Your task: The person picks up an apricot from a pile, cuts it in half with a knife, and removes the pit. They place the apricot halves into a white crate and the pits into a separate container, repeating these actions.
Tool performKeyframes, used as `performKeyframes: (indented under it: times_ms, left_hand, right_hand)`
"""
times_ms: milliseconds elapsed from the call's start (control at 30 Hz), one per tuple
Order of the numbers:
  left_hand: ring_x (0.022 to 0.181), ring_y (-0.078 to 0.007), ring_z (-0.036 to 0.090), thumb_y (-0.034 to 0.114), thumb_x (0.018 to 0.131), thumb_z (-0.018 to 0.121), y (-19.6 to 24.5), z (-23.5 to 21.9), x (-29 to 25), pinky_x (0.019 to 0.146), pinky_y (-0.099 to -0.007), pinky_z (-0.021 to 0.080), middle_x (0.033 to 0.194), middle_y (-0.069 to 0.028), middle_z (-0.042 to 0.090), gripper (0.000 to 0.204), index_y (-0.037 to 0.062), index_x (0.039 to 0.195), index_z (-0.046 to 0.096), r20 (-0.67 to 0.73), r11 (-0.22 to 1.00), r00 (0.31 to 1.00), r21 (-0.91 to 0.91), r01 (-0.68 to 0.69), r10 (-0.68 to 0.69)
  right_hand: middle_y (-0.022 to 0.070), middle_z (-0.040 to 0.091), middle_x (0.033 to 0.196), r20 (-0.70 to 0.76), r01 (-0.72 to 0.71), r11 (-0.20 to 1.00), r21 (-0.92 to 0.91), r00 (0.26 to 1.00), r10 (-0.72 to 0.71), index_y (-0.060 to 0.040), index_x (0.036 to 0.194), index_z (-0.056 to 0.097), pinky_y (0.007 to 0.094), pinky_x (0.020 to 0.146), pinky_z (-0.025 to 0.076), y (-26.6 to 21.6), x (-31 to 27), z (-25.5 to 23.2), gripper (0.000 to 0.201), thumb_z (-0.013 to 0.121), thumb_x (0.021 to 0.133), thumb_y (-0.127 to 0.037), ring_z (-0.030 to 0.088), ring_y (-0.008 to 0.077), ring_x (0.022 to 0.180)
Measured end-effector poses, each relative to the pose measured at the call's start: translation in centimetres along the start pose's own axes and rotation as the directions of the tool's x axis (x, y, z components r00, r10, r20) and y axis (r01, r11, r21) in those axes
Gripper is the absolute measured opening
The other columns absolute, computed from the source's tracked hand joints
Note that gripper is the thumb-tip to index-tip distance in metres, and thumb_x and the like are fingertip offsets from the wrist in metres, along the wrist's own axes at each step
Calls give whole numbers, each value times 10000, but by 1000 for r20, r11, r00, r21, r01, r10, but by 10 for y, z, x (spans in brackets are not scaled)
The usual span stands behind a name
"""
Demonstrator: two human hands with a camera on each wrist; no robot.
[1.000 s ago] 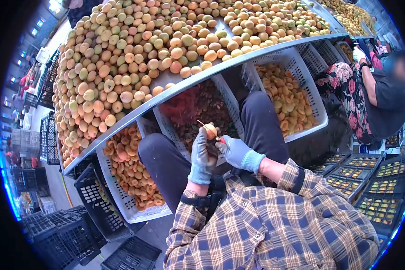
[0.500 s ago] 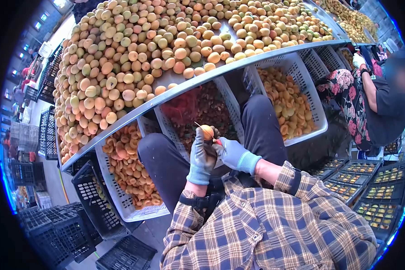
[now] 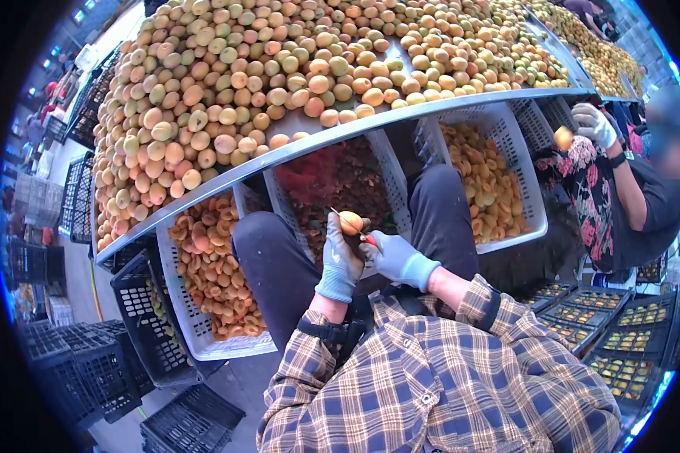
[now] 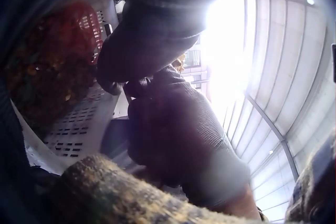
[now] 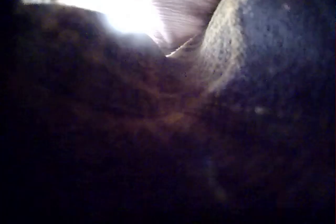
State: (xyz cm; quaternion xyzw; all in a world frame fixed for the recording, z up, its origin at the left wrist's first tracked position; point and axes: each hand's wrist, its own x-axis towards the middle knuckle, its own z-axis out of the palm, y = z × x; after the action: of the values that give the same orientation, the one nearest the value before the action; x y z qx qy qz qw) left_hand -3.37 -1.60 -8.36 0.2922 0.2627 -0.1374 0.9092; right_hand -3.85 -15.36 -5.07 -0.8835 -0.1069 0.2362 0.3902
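Note:
In the head view my gloved left hand (image 3: 341,257) holds an apricot (image 3: 350,223) up over the crate between my knees. My gloved right hand (image 3: 394,257) grips a small tool by its red handle (image 3: 369,241), close against the left hand's fingers. A thin pale strip juts out beside the apricot; the tool's working end is hidden. Both gloves appear as dark shapes in the left wrist view. Dark, blurred fabric fills most of the right wrist view.
Whole apricots (image 3: 227,83) cover the metal-edged table ahead. Below are a crate of dark scraps (image 3: 355,177) with red netting, and crates of apricot halves at left (image 3: 211,279) and right (image 3: 487,181). Black crates (image 3: 193,419) stand at left. Another person (image 3: 631,181) sits at right.
The head view has shifted slightly. Both hands stay together around the apricot and red handle. The other person's gloved hand has risen, and an apricot now shows beside it.

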Motion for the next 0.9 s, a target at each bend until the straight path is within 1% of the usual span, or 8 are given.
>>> performKeyframes:
  times_ms: [233,367,433,467,567,633,700,900]
  left_hand:
    - [865,-264,629,522,949,423,14,13,-19,783,-377,519,947,-142,651,535,26,1092,565,88,993,996,-111,41,-31]
    - [840,-177,625,508,965,410,23,45,-50,768,-322,509,988,-72,645,482,84,1149,548,251,930,908,-68,362,-335]
    - [786,-142,613,544,955,409,23,42,-60,696,-269,497,997,-45,633,512,89,1137,559,316,906,949,405,-127,-8]
    - [787,-120,594,532,944,457,28,38,-64,661,-246,477,993,-23,625,516,72,1154,556,363,953,909,285,103,-207]
    - [868,-157,618,401,942,544,25,35,-60,768,-316,533,1057,-73,607,401,85,1188,530,454,972,860,88,216,-232]
    - [824,-165,621,419,957,502,21,42,-64,725,-317,538,1020,-74,613,385,82,1139,542,358,977,909,69,201,-213]
    - [786,-164,618,440,970,455,13,36,-61,705,-317,537,968,-71,616,384,87,1088,551,453,918,888,314,-241,78]
    - [927,-133,568,500,990,344,-8,20,-39,820,-279,485,1042,-36,576,513,45,1176,491,387,971,916,160,-178,104]
  right_hand:
    - [166,658,830,-5,-17,927,-375,1000,17,-105,1064,533,450,629,501,-55,-43,-63,411,663,832,-418,640,388,745]
    - [138,671,899,-204,211,940,-269,941,-270,-129,1195,524,410,637,518,-42,-25,-68,581,754,739,-406,653,352,763]
    - [146,668,913,-81,329,899,-287,927,-365,-113,1185,531,397,663,526,-38,-22,-68,571,755,738,-390,655,349,784]
    - [149,666,911,-80,326,897,-300,928,-364,-98,1182,536,386,682,531,-36,-23,-68,564,765,731,-349,658,346,792]
    - [153,665,900,-99,389,877,-281,897,-430,-89,1194,524,385,679,533,-32,-22,-69,580,774,721,-312,663,337,784]
    - [159,661,907,-100,363,887,-287,909,-404,-86,1208,509,382,658,533,-41,-25,-71,595,779,715,-281,663,337,776]
    - [172,655,919,-17,418,840,-346,892,-451,-61,1217,492,378,628,529,-42,-24,-72,573,755,745,-251,660,348,775]
    - [192,645,919,-246,474,844,-252,812,-529,-7,1190,505,384,615,525,-33,-13,-40,480,700,797,-200,656,366,772]
